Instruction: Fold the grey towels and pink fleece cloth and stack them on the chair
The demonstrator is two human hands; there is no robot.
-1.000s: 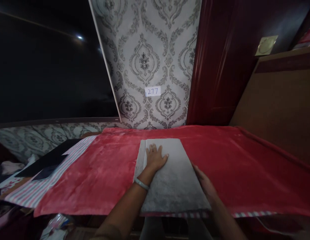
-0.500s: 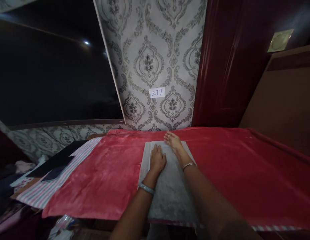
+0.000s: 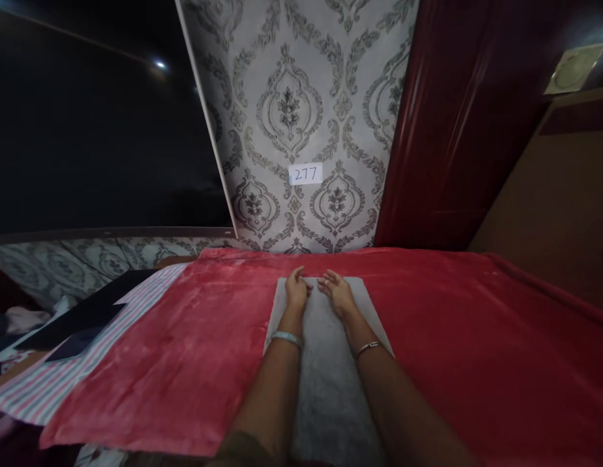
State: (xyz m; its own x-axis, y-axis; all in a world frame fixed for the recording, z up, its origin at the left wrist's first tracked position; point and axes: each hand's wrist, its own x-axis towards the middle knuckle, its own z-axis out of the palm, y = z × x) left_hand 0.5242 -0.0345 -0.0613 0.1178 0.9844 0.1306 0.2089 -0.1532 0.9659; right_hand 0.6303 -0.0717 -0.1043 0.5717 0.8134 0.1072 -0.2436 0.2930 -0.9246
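Note:
A grey folded cloth (image 3: pixel 331 389), with a soft, towel-like surface, lies lengthwise in front of me on a red plush blanket (image 3: pixel 175 350). Over its far edge is my left hand (image 3: pixel 297 290), fingers bent and apart, with a bracelet on the wrist. My right hand (image 3: pixel 337 293) is close beside it at the same edge, its curved fingers spread and pointing inward. Neither hand shows anything gripped. Whether the fingertips touch the cloth I cannot tell. My forearms cover parts of the cloth's long sides.
Striped fabric (image 3: pixel 92 350) and a dark flat item (image 3: pixel 82 311) lie at the left. A big dark screen (image 3: pixel 97 136) stands behind them. Patterned wallpaper with a "277" label (image 3: pixel 305 174) rises at the back, beside a dark red panel (image 3: pixel 428 143). A brown board (image 3: pixel 559 188) leans at right.
My left hand has moved forward from the cloth's middle to its far edge, level with the right. My right hand has shifted slightly nearer me. The view has moved a little closer.

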